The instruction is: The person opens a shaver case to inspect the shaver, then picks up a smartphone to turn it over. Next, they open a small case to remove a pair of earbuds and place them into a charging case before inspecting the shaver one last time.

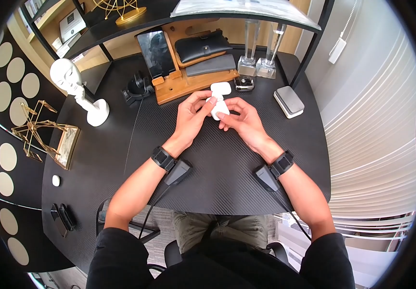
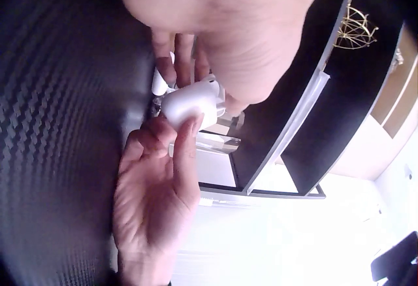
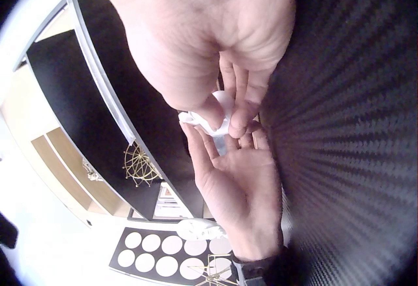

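Between both hands, in front of the wooden stand, a small white earbud case [image 1: 219,111] is held over the desk. Its white lid [image 1: 221,88] stands out on the far side, away from the person. The left hand [image 1: 190,119] grips the case from the left, thumb on its upper face. From the right, the right hand [image 1: 247,126] pinches it, with its thumb [image 2: 187,152] lying along the white shell in the left wrist view. In the right wrist view, fingers cover much of the case [image 3: 224,103].
Behind the hands stands a wooden organizer [image 1: 196,85] with a tablet [image 1: 157,54] and black pouch [image 1: 203,46]. A watch [image 1: 244,84], crystal trophies [image 1: 267,67] and grey-white box [image 1: 289,102] are right. Headphones [image 1: 138,87], white figurine [image 1: 97,113] and gold wheel model [image 1: 68,147] are left.
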`<action>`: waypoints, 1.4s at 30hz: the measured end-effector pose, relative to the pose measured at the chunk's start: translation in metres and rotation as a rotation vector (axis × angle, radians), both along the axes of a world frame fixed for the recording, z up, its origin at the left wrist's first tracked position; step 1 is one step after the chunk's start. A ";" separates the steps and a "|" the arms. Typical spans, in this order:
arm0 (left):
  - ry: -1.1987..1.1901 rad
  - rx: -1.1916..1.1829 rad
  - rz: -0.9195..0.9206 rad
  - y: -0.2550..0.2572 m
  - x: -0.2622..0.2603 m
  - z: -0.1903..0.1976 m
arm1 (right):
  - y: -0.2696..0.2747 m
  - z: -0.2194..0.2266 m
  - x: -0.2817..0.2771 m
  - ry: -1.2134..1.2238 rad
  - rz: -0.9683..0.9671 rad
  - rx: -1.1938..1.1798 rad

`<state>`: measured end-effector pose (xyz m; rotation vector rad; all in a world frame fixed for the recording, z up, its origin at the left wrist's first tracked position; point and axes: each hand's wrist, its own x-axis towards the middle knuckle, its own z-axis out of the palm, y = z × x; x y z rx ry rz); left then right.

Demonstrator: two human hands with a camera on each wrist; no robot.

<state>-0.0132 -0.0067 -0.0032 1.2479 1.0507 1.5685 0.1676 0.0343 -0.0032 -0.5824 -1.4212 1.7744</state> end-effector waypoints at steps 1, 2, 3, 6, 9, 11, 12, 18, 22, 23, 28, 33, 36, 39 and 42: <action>-0.008 -0.008 -0.002 0.000 0.000 0.000 | 0.000 0.000 0.000 -0.004 0.000 0.001; -0.007 -0.009 -0.001 0.000 -0.001 0.000 | 0.001 0.000 0.000 -0.008 0.001 0.002; -0.005 -0.008 -0.003 0.000 -0.001 -0.001 | 0.001 0.000 0.000 -0.008 0.001 0.002; -0.009 -0.007 0.000 0.001 -0.002 -0.003 | 0.000 0.001 0.000 -0.012 0.003 0.003; -0.006 -0.010 0.018 0.002 -0.003 -0.001 | 0.000 0.002 0.000 -0.027 0.000 0.003; 0.003 -0.011 0.035 0.002 -0.004 0.000 | -0.001 0.003 0.001 -0.043 0.012 -0.003; 0.036 -0.033 0.037 0.002 -0.005 0.000 | -0.001 0.003 0.001 -0.043 0.012 -0.002; 0.113 -0.083 0.007 0.002 -0.008 0.001 | 0.000 0.001 0.001 -0.025 0.005 0.002; 0.094 -0.135 -0.035 0.000 -0.007 0.005 | 0.000 0.000 0.002 -0.031 0.024 0.022; 0.093 -0.134 -0.033 0.000 -0.007 0.004 | 0.000 0.000 0.002 -0.041 0.041 0.030; 0.084 -0.056 -0.085 0.003 -0.007 -0.001 | -0.001 0.000 0.002 -0.017 0.036 0.009; 0.044 -0.046 -0.105 0.001 -0.007 0.002 | -0.001 0.001 0.002 -0.013 0.027 0.000; 0.050 -0.049 -0.115 -0.001 -0.007 0.005 | -0.001 0.001 0.002 -0.016 0.029 -0.004; 0.061 -0.044 -0.114 -0.002 -0.006 0.005 | -0.002 0.001 0.001 0.002 0.010 0.009; 0.062 -0.049 -0.108 -0.001 -0.007 0.003 | -0.002 0.002 0.001 0.009 -0.016 -0.012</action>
